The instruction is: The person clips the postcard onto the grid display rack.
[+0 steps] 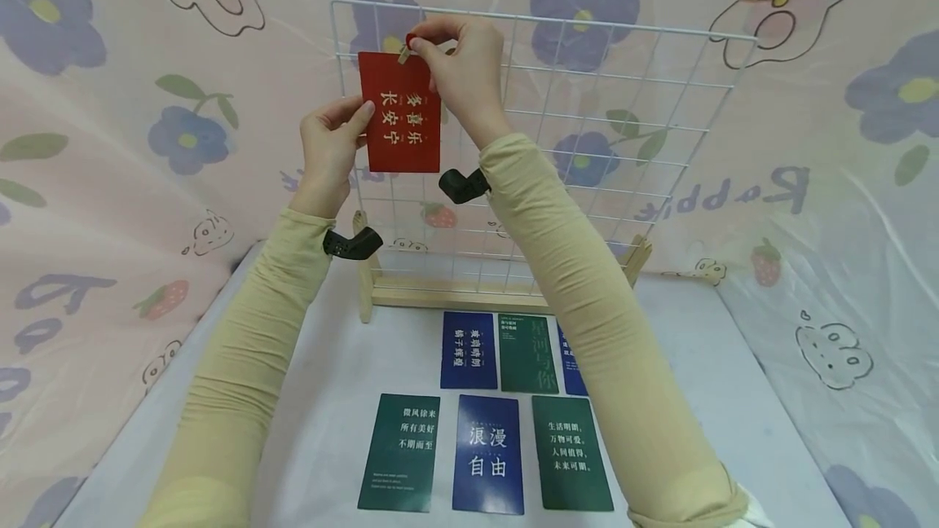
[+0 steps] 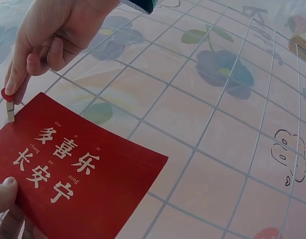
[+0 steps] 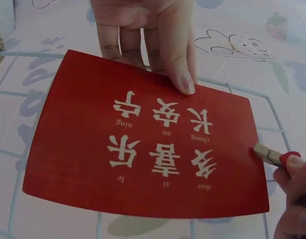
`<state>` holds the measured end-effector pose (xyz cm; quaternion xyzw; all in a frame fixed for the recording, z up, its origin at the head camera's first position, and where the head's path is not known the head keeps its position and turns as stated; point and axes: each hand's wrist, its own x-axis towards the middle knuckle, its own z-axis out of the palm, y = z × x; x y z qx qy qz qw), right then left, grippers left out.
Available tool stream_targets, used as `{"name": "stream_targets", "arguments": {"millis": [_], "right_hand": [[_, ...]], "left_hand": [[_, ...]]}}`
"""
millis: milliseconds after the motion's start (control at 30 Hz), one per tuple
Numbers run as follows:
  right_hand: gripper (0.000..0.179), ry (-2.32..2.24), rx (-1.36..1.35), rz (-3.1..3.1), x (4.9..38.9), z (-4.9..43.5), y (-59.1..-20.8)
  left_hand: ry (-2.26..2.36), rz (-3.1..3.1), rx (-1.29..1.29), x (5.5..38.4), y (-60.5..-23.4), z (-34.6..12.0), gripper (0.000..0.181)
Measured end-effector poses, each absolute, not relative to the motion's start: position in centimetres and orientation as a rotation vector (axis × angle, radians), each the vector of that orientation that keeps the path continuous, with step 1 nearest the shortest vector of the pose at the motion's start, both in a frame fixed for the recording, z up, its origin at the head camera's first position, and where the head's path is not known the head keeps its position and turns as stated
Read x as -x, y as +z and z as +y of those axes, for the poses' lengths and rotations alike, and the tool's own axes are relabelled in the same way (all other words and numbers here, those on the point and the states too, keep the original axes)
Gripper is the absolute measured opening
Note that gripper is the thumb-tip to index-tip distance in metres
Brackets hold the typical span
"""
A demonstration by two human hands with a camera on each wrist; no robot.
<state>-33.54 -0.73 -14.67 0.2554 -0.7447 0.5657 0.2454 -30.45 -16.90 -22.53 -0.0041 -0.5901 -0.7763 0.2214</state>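
Observation:
A red card with pale Chinese characters is held up in front of the upper left of a white wire grid. My left hand pinches the card's left edge, thumb on its printed face and fingers behind. A small wooden clothespin with a red top sits at the card's upper edge. My right hand pinches the red end of that clothespin between thumb and fingers. In the left wrist view the clothespin's tip overlaps the card at its edge.
The grid stands in a wooden base on a white table. Nearer lie several cards, among them a blue card, a green card and another green card. My right sleeve partly covers a blue card at the right. Patterned fabric surrounds the table.

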Motion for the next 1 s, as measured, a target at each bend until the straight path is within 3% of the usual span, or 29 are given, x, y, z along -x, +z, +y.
{"name": "stream_targets", "arguments": {"millis": [1000], "right_hand": [[0.013,1.216,-0.622,-2.238,33.2,-1.8,-13.8]], "left_hand": [[-2.103,-1.571,-0.027,30.9,-22.9,-16.5,0.027]]}}
